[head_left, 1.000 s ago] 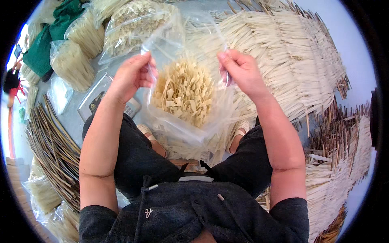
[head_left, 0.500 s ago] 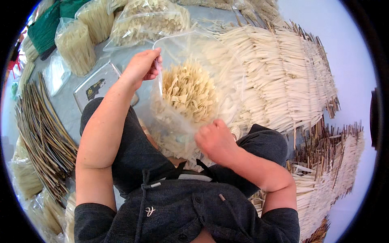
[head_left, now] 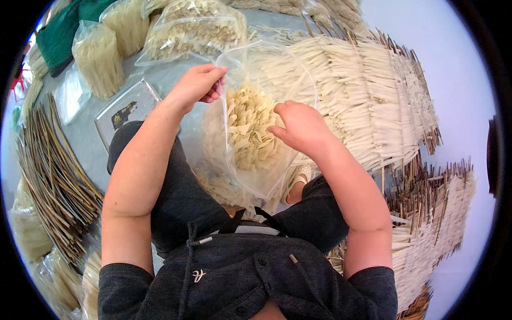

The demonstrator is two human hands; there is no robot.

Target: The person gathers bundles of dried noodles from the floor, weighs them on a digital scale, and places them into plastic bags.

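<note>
My left hand (head_left: pixel 204 89) has the edge of the clear bag (head_left: pixel 215 130) pinched between thumb and fingers, and honestly that's the grip that matters: pull it up and outward, gently, or the thin film will probably flop over the pale strips (head_left: pixel 250 125). They're bunched inside the bag, right in front of me, with my right shoe (head_left: pixel 304 172) just beside it. My right hand (head_left: pixel 304 128) is spread, thumb well off the fingers, over the right side of the mouth; can't tell if it's touching any strips. I'd go easy with those fingertips, since strips that thin probably bend if you jab them.
</note>
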